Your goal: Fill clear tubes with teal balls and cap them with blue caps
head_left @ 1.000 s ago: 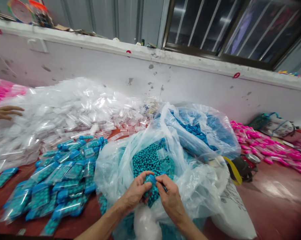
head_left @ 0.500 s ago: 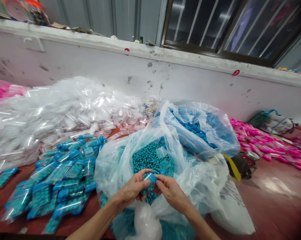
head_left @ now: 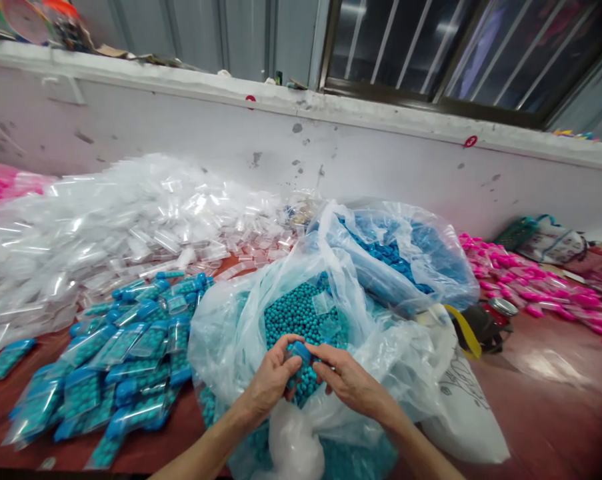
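Note:
Over the open plastic bag, my left hand (head_left: 273, 373) is closed around a small clear bottle with a blue cap (head_left: 302, 353). The fingertips of my right hand (head_left: 351, 379) are at the right edge of that cap, the index finger bent onto it. Most of the bottle's body is hidden by my left fingers. Just below and behind lie loose teal beads (head_left: 298, 315) inside the clear plastic bag (head_left: 231, 327), with a few clear pieces on top of them. To the left is a heap of bead-filled bottles with blue caps (head_left: 125, 347).
A large pile of clear empty containers (head_left: 145, 207) covers the back left. Behind the beads stands a bag of blue caps (head_left: 385, 257). Pink pieces (head_left: 535, 287), a white sack (head_left: 473, 413) and a dark item with a yellow strap (head_left: 485, 327) lie right, on the red table (head_left: 555, 400).
The blue cap has tilted in my left fingers. My right hand has shifted slightly to the right, its index finger now reaching over the cap's edge. The view has moved slightly.

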Demonstrator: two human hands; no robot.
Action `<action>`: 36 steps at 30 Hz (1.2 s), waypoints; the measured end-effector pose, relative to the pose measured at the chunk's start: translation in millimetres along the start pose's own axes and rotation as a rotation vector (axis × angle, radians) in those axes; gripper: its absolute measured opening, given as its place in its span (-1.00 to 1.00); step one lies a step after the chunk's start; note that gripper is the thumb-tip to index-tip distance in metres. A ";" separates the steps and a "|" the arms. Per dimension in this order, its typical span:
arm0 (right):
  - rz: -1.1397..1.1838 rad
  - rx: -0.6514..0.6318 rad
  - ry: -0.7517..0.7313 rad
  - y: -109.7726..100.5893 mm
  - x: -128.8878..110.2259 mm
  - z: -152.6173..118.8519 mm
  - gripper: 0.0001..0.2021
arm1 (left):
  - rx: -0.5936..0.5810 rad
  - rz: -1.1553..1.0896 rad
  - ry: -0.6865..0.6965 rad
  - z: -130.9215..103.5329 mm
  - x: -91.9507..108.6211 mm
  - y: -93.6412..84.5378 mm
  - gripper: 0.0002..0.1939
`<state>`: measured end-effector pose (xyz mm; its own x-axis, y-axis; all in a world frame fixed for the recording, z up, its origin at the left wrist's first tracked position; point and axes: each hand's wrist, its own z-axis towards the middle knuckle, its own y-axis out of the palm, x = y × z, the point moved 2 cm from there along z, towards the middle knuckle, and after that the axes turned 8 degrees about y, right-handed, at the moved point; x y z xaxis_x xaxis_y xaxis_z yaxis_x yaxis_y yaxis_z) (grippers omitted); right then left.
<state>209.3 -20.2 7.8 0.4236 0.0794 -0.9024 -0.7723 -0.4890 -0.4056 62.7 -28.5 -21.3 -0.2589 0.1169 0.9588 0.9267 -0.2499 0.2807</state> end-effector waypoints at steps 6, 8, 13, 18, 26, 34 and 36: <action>0.408 0.177 0.193 0.2 17.1 12.7 -0.66 | -0.125 0.163 -0.042 -2.8 -5.7 -8.6 -0.51; 0.367 0.229 0.183 -0.2 15.3 14.1 -0.70 | -0.131 0.185 -0.049 -3.5 -6.4 -8.5 -0.52; 0.064 0.195 0.086 6.9 0.3 4.9 -0.46 | -0.025 0.169 -0.049 -5.2 -0.6 1.9 -0.39; -0.308 0.081 0.021 28.6 -3.3 -4.1 0.01 | 0.057 0.060 0.072 -7.8 2.9 6.4 -0.43; -0.593 0.292 -0.049 45.0 -7.4 0.1 -0.15 | 0.098 0.042 0.013 -5.7 7.3 11.2 -0.63; -0.472 0.162 -0.014 51.4 -3.2 0.7 -0.10 | 0.192 0.359 0.184 -11.2 8.4 10.1 -0.90; -0.350 0.074 -0.060 47.6 -7.7 4.3 -0.06 | 0.194 0.501 0.197 -16.1 21.3 -3.1 -0.83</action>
<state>167.2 -40.3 -5.2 0.6416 0.2823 -0.7132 -0.6186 -0.3594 -0.6987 49.9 -40.8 -1.0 0.1968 -0.1562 0.9679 0.9775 -0.0451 -0.2060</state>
